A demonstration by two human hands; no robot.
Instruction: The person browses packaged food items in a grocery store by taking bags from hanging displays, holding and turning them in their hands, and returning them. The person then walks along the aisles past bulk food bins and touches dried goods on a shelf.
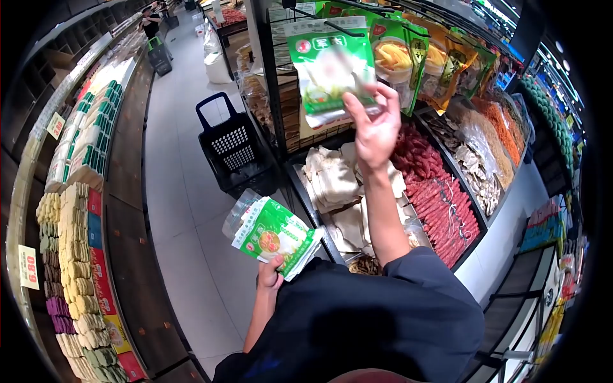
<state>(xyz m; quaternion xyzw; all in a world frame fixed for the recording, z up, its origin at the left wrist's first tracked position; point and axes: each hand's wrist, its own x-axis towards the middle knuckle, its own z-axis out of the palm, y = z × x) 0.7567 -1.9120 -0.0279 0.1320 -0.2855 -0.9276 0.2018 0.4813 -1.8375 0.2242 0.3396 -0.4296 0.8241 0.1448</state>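
Observation:
My left hand is closed on a stack of green and white packets, thumb on top, low over the aisle floor. My right hand is raised at the hanging rack, its thumb and fingers at the lower right edge of a green and white packet. That packet hangs near a black hook and is slightly blurred. Whether the right fingers grip it or only touch it is hard to tell. More green pouches and orange pouches hang to the right.
Below the rack are bins of white folded food, red sausages and dried goods. A dark shopping basket stands in the aisle. Shelves of noodles line the left. A person is far back.

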